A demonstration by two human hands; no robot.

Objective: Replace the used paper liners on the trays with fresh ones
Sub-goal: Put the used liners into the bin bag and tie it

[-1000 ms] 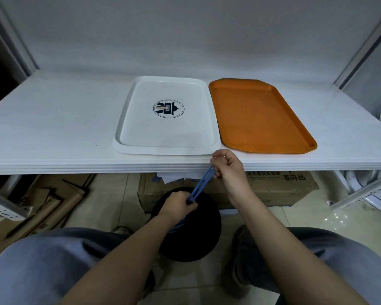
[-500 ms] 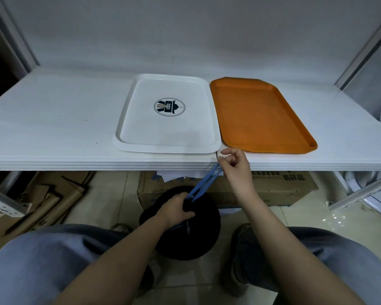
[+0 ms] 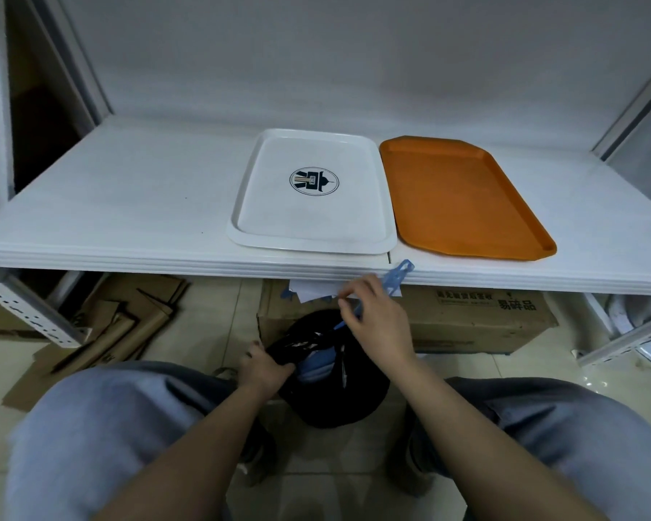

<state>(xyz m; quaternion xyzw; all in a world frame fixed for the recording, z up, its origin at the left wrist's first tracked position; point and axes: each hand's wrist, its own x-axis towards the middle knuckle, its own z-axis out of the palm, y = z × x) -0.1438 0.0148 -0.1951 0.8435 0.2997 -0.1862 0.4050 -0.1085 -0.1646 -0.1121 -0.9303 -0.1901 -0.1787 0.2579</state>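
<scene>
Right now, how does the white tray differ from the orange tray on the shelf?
The white tray carries a round dark logo at its centre; the orange tray is plain. The white tray's corners are rounded, the orange tray's are cut at an angle. The white tray lies left, the orange right. Both lie flat, side by side, holding no paper liner.

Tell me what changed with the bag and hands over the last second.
The right hand has drawn the blue drawstring further up to the shelf edge; the left hand still grips the black bag, now gathered tighter. Both trays stayed put.
</scene>
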